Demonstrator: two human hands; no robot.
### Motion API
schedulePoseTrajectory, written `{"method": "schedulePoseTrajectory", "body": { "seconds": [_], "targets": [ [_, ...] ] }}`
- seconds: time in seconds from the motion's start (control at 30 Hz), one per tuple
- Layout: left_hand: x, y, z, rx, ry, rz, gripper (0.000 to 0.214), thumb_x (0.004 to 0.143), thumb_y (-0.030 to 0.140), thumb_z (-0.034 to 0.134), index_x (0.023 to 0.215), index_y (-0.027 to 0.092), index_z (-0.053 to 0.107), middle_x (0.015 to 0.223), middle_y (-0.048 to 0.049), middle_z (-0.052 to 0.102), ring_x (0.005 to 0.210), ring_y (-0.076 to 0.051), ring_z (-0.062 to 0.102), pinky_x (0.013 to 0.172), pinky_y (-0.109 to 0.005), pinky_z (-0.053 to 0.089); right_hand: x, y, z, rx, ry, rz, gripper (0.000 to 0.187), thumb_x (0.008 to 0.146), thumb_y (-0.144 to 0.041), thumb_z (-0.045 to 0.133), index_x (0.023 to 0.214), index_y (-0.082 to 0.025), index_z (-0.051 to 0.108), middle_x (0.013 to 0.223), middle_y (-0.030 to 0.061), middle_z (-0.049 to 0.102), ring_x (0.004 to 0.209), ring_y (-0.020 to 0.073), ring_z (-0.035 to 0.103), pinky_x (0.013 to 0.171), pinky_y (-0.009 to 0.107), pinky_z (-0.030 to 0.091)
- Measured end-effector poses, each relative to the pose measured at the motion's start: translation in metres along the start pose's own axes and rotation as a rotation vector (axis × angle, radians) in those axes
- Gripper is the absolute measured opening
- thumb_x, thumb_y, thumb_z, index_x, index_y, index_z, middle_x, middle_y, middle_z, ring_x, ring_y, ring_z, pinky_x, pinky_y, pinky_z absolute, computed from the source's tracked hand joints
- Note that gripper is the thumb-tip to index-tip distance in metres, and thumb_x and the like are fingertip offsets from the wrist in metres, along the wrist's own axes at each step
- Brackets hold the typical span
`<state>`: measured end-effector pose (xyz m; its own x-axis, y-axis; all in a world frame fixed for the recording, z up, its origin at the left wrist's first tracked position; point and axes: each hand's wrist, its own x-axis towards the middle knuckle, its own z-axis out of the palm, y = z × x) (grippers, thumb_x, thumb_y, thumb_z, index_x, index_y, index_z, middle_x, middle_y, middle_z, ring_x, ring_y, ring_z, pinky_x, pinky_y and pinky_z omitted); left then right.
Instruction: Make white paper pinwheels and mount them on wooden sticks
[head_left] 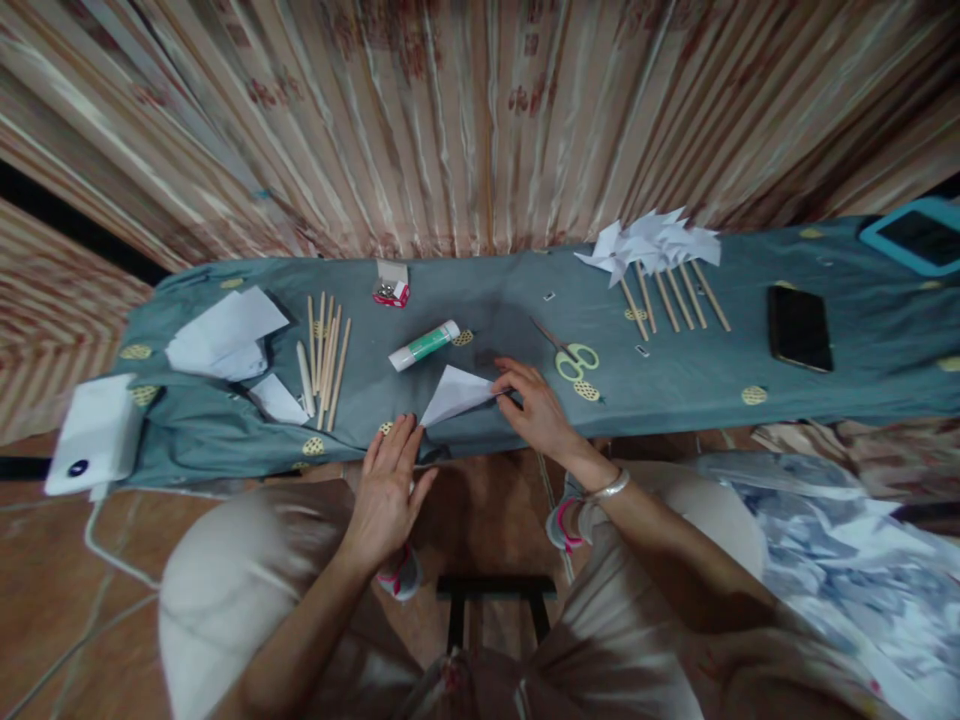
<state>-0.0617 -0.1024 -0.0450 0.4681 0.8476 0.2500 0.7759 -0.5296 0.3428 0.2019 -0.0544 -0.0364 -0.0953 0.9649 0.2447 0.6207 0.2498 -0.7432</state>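
A white sheet of paper folded into a triangle [454, 393] lies near the front edge of the cloth-covered table. My left hand [386, 490] rests flat at the table edge, fingers stretched out, with the fingertips by the paper's lower left corner. At the right corner, the thumb and fingers of my right hand [534, 408] pinch the paper. Just behind the paper is a glue stick [424, 346] with a green label. Green-handled scissors [574, 360] lie to the right of my right hand.
Wooden sticks [327, 350], a white pen-like stick [305, 378] and paper sheets [225, 335] lie left. A small red box [391, 285] stands behind. Paper pinwheels [652, 248] on sticks, a phone [799, 328] and a blue-framed device [919, 236] are right. A white power bank [97, 430] sits far left.
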Motion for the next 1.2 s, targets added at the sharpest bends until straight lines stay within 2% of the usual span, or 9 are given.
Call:
{"method": "schedulePoseTrajectory", "body": {
  "seconds": [0.27,0.4,0.5,0.6,0.67,0.8,0.93,1.07,1.2],
  "targets": [
    [0.033,0.013,-0.018,-0.637,0.018,-0.424,0.07,0.086,0.056,0.059,0.143,0.015,0.049,0.148,-0.0156,0.051,0.138,-0.031,0.046,0.117,-0.045,0.033,0.007,-0.01,-0.012,0.101,0.09,-0.027,0.015,0.082,-0.017,0.053,0.088,-0.023,0.065,0.136,0.0109,0.06,0.128,0.0259,0.053,0.108,0.05,0.038],
    [0.057,0.028,-0.027,-0.932,-0.058,-0.492,0.077,0.075,0.062,0.07,0.132,0.012,0.06,0.133,-0.0169,0.064,0.121,-0.033,0.061,0.108,-0.043,0.043,0.01,-0.014,-0.015,0.179,0.135,-0.017,0.012,0.083,-0.021,0.054,0.087,-0.024,0.066,0.136,0.0085,0.06,0.13,0.0246,0.052,0.11,0.048,0.037],
    [0.074,0.036,-0.029,-1.093,-0.147,-0.496,0.061,0.071,0.061,0.073,0.105,0.012,0.074,0.105,-0.0118,0.075,0.097,-0.026,0.067,0.09,-0.035,0.051,0.01,-0.017,-0.018,0.231,0.146,-0.004,0.012,0.083,-0.021,0.055,0.086,-0.025,0.066,0.136,0.0074,0.06,0.131,0.0238,0.053,0.111,0.046,0.037],
    [0.09,0.038,-0.026,-1.128,-0.167,-0.597,0.053,0.061,0.065,0.077,0.07,0.013,0.073,0.067,-0.0048,0.069,0.063,-0.016,0.057,0.062,-0.027,0.046,0.01,-0.018,-0.023,0.289,0.183,0.005,0.011,0.081,-0.021,0.057,0.085,-0.024,0.067,0.135,0.0079,0.062,0.129,0.0237,0.055,0.111,0.045,0.038],
    [0.098,0.039,-0.022,-1.118,-0.147,-0.64,0.051,0.055,0.063,0.079,0.06,0.014,0.069,0.057,-0.0019,0.062,0.054,-0.012,0.048,0.055,-0.025,0.04,0.009,-0.017,-0.028,0.328,0.213,0.02,0.011,0.08,-0.022,0.059,0.086,-0.024,0.069,0.134,0.008,0.062,0.127,0.0231,0.056,0.111,0.044,0.039],
    [0.112,0.039,-0.018,-1.047,-0.114,-0.594,0.044,0.057,0.058,0.077,0.059,0.015,0.067,0.054,0.0006,0.058,0.052,-0.01,0.043,0.053,-0.024,0.037,0.007,-0.012,-0.035,0.477,0.284,0.111,0.017,0.084,-0.033,0.06,0.093,-0.025,0.072,0.13,0.0062,0.065,0.125,0.0216,0.057,0.11,0.041,0.04],
    [0.123,0.039,-0.021,-0.816,-0.053,-0.401,0.032,0.068,0.048,0.071,0.061,0.018,0.067,0.057,0.0022,0.056,0.057,-0.012,0.045,0.055,-0.024,0.036,0.008,-0.008,-0.038,0.764,0.351,0.368,0.034,0.08,-0.048,0.066,0.105,-0.024,0.07,0.119,0.0055,0.07,0.115,0.0225,0.062,0.104,0.042,0.045],
    [0.129,0.041,-0.021,-0.692,0.023,-0.289,0.028,0.075,0.044,0.068,0.061,0.019,0.066,0.058,0.0016,0.056,0.058,-0.013,0.046,0.056,-0.024,0.035,0.01,-0.011,-0.034,1.047,0.242,0.571,0.047,0.063,-0.046,0.081,0.102,-0.022,0.068,0.105,0.005,0.074,0.099,0.0234,0.068,0.089,0.039,0.053],
    [0.133,0.043,-0.015,-0.848,0.005,-0.383,0.034,0.071,0.05,0.071,0.06,0.018,0.066,0.057,0.0014,0.054,0.056,-0.013,0.044,0.054,-0.024,0.034,0.012,-0.017,-0.029,1.174,0.09,0.612,0.042,0.056,-0.038,0.087,0.091,-0.02,0.072,0.093,0.005,0.078,0.092,0.0252,0.071,0.084,0.039,0.055]
  ]
}}
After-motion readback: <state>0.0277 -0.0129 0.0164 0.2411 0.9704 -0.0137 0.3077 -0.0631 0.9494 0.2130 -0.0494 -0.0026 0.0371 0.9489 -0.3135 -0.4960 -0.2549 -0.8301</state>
